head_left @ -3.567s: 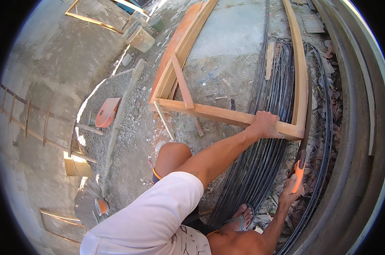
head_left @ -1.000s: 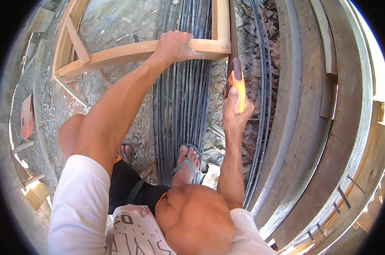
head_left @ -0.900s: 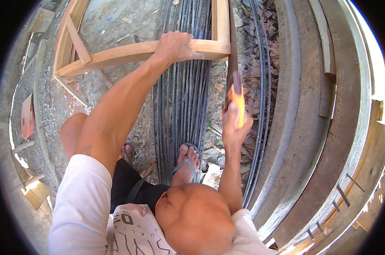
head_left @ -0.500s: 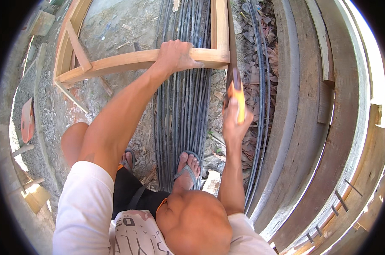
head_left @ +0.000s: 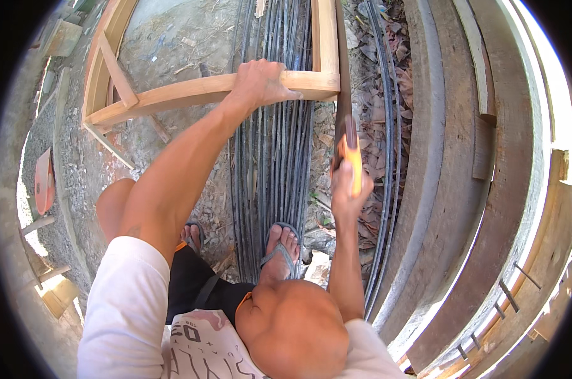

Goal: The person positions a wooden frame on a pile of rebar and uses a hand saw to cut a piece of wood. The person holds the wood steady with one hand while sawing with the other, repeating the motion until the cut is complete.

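Note:
A pale wooden frame [head_left: 185, 89] lies across the top of the view, with a slanting brace at its left corner. My left hand [head_left: 259, 82] is closed over its near bar, not far from the right corner. My right hand [head_left: 350, 189] grips a handsaw [head_left: 355, 163] by its orange-yellow handle, which is smeared by motion. The dark saw blade runs away from me along the right side of the frame, close against that corner. I cannot see its teeth, nor how deep any cut goes.
Long dark metal rods [head_left: 270, 170] lie bundled under the frame, my sandalled foot [head_left: 279, 251] upon them. More thin rods [head_left: 387, 126] run over dry leaves at right. Beyond stand wooden boards [head_left: 450, 126], with nails [head_left: 507, 297] sticking out of one. An orange flat object [head_left: 44, 182] lies far left.
My right hand has drawn the saw a little toward me. My left hand keeps its hold on the frame.

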Motion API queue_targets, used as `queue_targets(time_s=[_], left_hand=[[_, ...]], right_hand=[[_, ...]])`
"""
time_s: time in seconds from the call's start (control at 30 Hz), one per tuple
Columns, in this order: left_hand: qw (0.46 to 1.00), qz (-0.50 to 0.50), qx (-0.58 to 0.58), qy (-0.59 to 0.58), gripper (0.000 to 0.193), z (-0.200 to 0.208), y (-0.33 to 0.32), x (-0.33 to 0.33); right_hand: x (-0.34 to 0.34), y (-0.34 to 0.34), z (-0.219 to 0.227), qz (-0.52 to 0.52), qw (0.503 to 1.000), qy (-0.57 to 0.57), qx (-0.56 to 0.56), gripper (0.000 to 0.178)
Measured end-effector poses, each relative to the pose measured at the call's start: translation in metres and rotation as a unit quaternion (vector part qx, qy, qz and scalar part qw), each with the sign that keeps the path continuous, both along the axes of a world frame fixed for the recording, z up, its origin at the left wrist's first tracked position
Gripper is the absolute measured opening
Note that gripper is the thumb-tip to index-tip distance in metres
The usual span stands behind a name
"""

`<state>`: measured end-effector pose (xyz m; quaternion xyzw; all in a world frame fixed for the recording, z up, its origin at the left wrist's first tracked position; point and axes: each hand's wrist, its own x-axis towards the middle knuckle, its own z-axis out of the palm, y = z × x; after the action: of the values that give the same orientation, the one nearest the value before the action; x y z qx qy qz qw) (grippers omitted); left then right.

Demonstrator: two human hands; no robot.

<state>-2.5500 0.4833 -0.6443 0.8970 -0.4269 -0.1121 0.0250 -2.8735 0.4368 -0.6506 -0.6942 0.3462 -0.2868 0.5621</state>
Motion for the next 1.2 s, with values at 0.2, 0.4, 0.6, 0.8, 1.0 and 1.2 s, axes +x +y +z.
queue_targets(time_s=[0.2, 0.4, 0.6, 0.8, 1.0, 1.2], left_hand=[[1.000, 0.011, 0.002, -0.007, 0.079, 0.002, 0.015, 0.008], [0.999, 0.028, 0.020, 0.005, 0.078, 0.006, 0.010, 0.007], [1.000, 0.010, 0.015, 0.007, 0.075, 0.017, -0.006, -0.005], [0.999, 0.026, 0.020, 0.000, 0.077, 0.013, 0.010, 0.001], [1.000, -0.005, 0.001, -0.029, 0.079, 0.016, -0.009, -0.011], [0.999, 0.011, 0.006, -0.034, 0.082, 0.013, 0.001, -0.008]], right_hand=[[-0.098, 0.064, -0.014, 0.057, 0.993, 0.072, -0.070, 0.036], [-0.131, 0.083, -0.013, 0.048, 0.993, 0.092, -0.054, 0.045], [0.028, -0.004, 0.005, -0.028, 1.000, -0.008, -0.001, 0.028], [-0.162, 0.100, -0.003, 0.094, 0.987, 0.112, -0.070, 0.044], [-0.012, 0.010, -0.017, -0.002, 1.000, 0.005, -0.013, 0.020], [-0.063, 0.052, -0.008, 0.015, 0.999, 0.044, -0.002, 0.018]])
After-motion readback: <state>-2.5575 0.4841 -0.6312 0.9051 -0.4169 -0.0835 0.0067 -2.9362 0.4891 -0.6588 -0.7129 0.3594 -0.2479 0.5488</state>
